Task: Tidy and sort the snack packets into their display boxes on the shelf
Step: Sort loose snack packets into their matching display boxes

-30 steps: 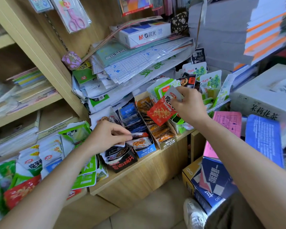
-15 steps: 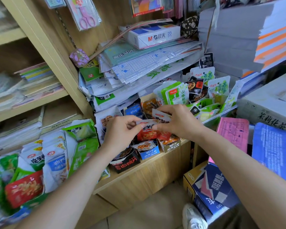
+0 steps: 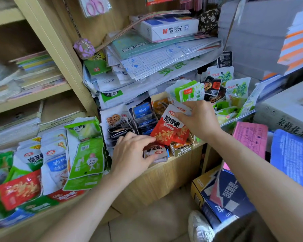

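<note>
My right hand point(image 3: 198, 119) pinches red snack packets point(image 3: 166, 130) by their white tops, holding them over the orange display box point(image 3: 181, 148) at the shelf's front edge. My left hand point(image 3: 131, 154) grips a small brown-and-white packet point(image 3: 155, 151) just left of them, in front of the blue display box point(image 3: 143, 117). A black-packet display box point(image 3: 117, 123) stands further left. Green and white packets point(image 3: 191, 92) stand in a clear tray point(image 3: 238, 117) behind my right hand.
Loose green, white and red packets point(image 3: 42, 165) cover the shelf at the left. Stacked papers and a copy-paper ream point(image 3: 170, 28) lie above the boxes. Cardboard boxes point(image 3: 222, 194) and pink and blue pads point(image 3: 250, 138) sit at the right; my shoe point(image 3: 199, 227) is on the floor.
My right hand brought the red packets down to my left hand, then raised them over the orange box. My left hand shifted to the shelf's front edge with a small packet.
</note>
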`<state>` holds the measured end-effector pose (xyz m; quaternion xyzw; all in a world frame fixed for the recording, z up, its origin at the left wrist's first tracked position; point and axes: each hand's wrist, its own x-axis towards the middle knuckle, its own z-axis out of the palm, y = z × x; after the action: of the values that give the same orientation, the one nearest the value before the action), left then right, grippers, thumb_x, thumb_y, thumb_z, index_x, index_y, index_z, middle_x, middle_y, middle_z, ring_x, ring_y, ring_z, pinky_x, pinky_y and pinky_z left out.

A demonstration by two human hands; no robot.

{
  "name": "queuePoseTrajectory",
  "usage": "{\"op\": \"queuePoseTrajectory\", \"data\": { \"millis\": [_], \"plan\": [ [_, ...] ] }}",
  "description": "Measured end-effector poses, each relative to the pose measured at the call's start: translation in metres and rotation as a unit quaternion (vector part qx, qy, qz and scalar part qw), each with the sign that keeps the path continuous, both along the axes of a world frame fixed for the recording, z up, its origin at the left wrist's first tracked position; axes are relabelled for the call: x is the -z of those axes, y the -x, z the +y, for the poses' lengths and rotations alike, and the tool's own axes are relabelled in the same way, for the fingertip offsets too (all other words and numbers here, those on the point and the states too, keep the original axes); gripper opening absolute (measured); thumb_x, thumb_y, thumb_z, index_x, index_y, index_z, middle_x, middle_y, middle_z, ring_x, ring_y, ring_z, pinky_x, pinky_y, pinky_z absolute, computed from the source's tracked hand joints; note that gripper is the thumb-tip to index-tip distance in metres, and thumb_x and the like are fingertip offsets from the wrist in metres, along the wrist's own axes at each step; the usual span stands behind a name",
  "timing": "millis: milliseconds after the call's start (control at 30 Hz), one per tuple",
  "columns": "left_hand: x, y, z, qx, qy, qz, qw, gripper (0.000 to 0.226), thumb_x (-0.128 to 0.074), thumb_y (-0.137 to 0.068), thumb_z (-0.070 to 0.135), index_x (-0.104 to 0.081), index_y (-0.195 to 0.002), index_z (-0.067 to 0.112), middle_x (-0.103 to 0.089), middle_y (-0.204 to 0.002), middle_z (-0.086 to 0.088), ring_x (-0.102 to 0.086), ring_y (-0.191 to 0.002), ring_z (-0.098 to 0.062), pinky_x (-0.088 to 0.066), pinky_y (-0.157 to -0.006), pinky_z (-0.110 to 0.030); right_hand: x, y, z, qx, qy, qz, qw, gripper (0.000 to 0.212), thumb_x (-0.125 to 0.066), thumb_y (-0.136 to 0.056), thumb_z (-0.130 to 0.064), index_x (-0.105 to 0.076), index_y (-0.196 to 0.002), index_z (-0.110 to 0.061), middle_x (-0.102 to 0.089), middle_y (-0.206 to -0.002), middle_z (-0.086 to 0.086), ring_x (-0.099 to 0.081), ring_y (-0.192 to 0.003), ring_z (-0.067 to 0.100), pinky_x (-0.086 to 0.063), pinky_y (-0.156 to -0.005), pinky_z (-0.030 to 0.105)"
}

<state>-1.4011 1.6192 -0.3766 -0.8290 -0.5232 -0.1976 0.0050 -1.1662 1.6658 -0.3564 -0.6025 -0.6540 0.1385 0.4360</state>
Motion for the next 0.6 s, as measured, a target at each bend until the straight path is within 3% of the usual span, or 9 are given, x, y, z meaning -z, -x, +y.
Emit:
{"op": "queuePoseTrajectory", "data": {
  "millis": [67, 133, 233, 300, 367, 433, 467, 533, 600],
  "plan": [
    [-0.004, -0.003, 0.002, 0.007, 0.052, 0.045, 0.998, 0.051, -0.063, -0.089, 0.058, -0.061, -0.136, 0.037, -0.061, -0.125, 0.011, -0.041, -0.118, -0.014, -0.029, -0.097, -0.032, 0.001, -0.001, 0.002, 0.006, -0.008, 0.0, 1.0, 0.025, -0.072, -0.089, -0.032, -0.076, -0.097, -0.009, -0.066, -0.059, 0.014, -0.059, -0.05, 0.029, -0.039, -0.041, 0.033],
    [-0.002, -0.002, 0.001, 0.039, 0.066, 0.071, 0.994, 0.042, -0.055, -0.093, 0.061, -0.064, -0.13, 0.043, -0.059, -0.124, 0.015, -0.033, -0.121, -0.012, -0.023, -0.097, -0.033, 0.002, -0.001, 0.004, 0.019, -0.018, 0.002, 1.0, 0.027, -0.071, -0.089, -0.032, -0.073, -0.089, -0.005, -0.067, -0.063, 0.017, -0.059, -0.054, 0.035, -0.044, -0.045, 0.035],
    [0.002, 0.005, 0.001, 0.052, 0.038, 0.016, 0.998, 0.029, -0.064, -0.089, 0.056, -0.074, -0.113, 0.043, -0.056, -0.105, 0.014, -0.024, -0.097, -0.003, -0.027, -0.089, -0.031, 0.002, -0.002, 0.006, 0.049, -0.03, -0.004, 0.998, 0.032, -0.068, -0.089, -0.03, -0.07, -0.09, 0.001, -0.063, -0.06, 0.016, -0.049, -0.048, 0.032, -0.04, -0.043, 0.035],
    [0.002, 0.011, 0.003, 0.058, -0.018, -0.021, 0.998, 0.013, -0.071, -0.09, 0.042, -0.079, -0.1, 0.037, -0.065, -0.087, 0.011, -0.041, -0.084, -0.005, -0.042, -0.078, -0.035, 0.0, -0.002, 0.005, 0.069, -0.039, 0.008, 0.997, 0.03, -0.068, -0.089, -0.027, -0.069, -0.086, 0.002, -0.052, -0.051, 0.01, -0.033, -0.044, 0.019, -0.028, -0.043, 0.031],
    [0.0, 0.016, 0.003, 0.04, -0.073, -0.063, 0.995, 0.013, -0.066, -0.095, 0.032, -0.078, -0.099, 0.03, -0.071, -0.076, 0.012, -0.058, -0.066, -0.004, -0.051, -0.058, -0.033, -0.003, -0.002, 0.004, 0.079, -0.054, 0.023, 0.995, 0.029, -0.067, -0.089, -0.026, -0.068, -0.081, 0.002, -0.046, -0.051, 0.016, -0.027, -0.046, 0.016, -0.022, -0.048, 0.029],
    [-0.005, 0.02, 0.004, 0.014, -0.12, -0.119, 0.986, 0.015, -0.063, -0.096, 0.027, -0.078, -0.097, 0.024, -0.074, -0.076, 0.013, -0.055, -0.054, 0.002, -0.05, -0.046, -0.029, -0.006, -0.002, 0.001, 0.085, -0.062, 0.025, 0.994, 0.03, -0.065, -0.089, -0.027, -0.067, -0.08, 0.001, -0.046, -0.052, 0.019, -0.026, -0.046, 0.016, -0.021, -0.048, 0.029],
    [-0.008, 0.02, 0.004, 0.011, -0.127, -0.137, 0.982, 0.015, -0.064, -0.094, 0.027, -0.078, -0.097, 0.023, -0.075, -0.078, 0.014, -0.055, -0.056, 0.004, -0.052, -0.049, -0.029, -0.007, -0.002, 0.001, 0.089, -0.064, 0.022, 0.994, 0.03, -0.065, -0.09, -0.027, -0.068, -0.08, 0.001, -0.042, -0.05, 0.016, -0.025, -0.046, 0.015, -0.019, -0.048, 0.03],
    [-0.011, 0.018, 0.005, 0.023, -0.057, -0.127, 0.99, 0.022, -0.066, -0.094, 0.036, -0.077, -0.11, 0.027, -0.073, -0.095, 0.014, -0.063, -0.078, 0.0, -0.057, -0.069, -0.03, -0.008, -0.001, -0.001, 0.097, -0.069, 0.02, 0.993, 0.028, -0.064, -0.091, -0.026, -0.068, -0.08, 0.0, -0.035, -0.047, 0.005, -0.023, -0.045, 0.015, -0.018, -0.047, 0.03],
    [-0.008, 0.014, 0.004, 0.049, 0.02, -0.037, 0.998, 0.038, -0.066, -0.092, 0.046, -0.069, -0.127, 0.032, -0.068, -0.109, 0.014, -0.061, -0.099, -0.006, -0.051, -0.086, -0.032, -0.008, 0.0, -0.002, 0.099, -0.077, 0.028, 0.992, 0.027, -0.064, -0.091, -0.024, -0.069, -0.082, 0.0, -0.04, -0.047, 0.006, -0.026, -0.044, 0.016, -0.02, -0.046, 0.03]
  ]
}}
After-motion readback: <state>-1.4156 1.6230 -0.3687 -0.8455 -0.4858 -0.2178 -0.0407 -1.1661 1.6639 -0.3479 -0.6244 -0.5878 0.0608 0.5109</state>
